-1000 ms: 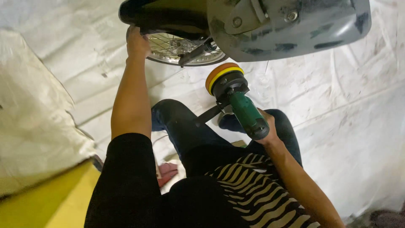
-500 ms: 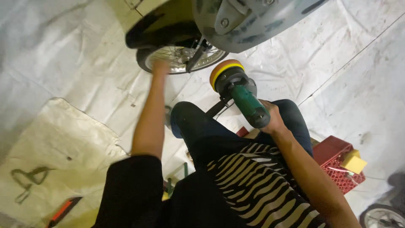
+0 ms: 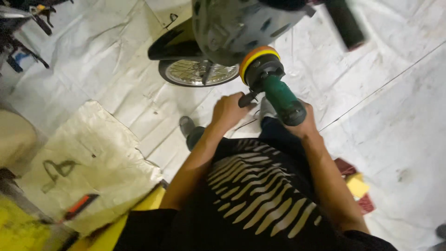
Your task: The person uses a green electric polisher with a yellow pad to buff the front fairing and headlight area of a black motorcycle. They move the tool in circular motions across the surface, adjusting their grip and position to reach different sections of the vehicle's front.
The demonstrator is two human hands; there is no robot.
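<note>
Two bare hands steady a green polisher (image 3: 274, 90) — long axis running from the body up toward a grey motorcycle panel (image 3: 241, 23). Right hand (image 3: 304, 125) is wrapped tight around the rear grip; left hand (image 3: 230, 111) closes on the black side handle (nearer the panel). The orange-edged pad (image 3: 258, 56) touches the panel's lower rim, above the spoked wheel (image 3: 197, 72).

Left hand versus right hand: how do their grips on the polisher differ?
The left hand closes on the thin black side handle, while the right hand wraps the thick green body. The left hand sits beside the tool, nearer the yellow-and-orange pad; the right hand sits at its rear end. Both are bare and hold the same polisher.
</note>
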